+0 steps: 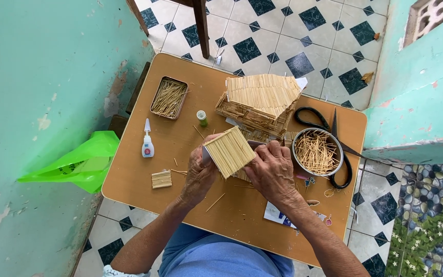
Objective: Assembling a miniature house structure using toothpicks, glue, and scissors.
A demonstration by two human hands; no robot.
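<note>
A flat panel of glued toothpicks [230, 151] is held above a small wooden table [144, 177]. My left hand [199, 177] grips the panel's left edge, and my right hand [274, 172] holds its right edge from the other side. Just behind the panel stands a toothpick model house [260, 102] with a sloped roof. A round metal bowl of loose toothpicks [317, 152] lies right of my right hand.
A rectangular tin of toothpicks [168, 97], a small glue bottle [147, 144], a green-capped tube [202, 118] and a small toothpick piece [161, 179] lie on the left half. Black scissors [334, 131] curve around the bowl. A green plastic bag [80, 161] hangs by the turquoise wall.
</note>
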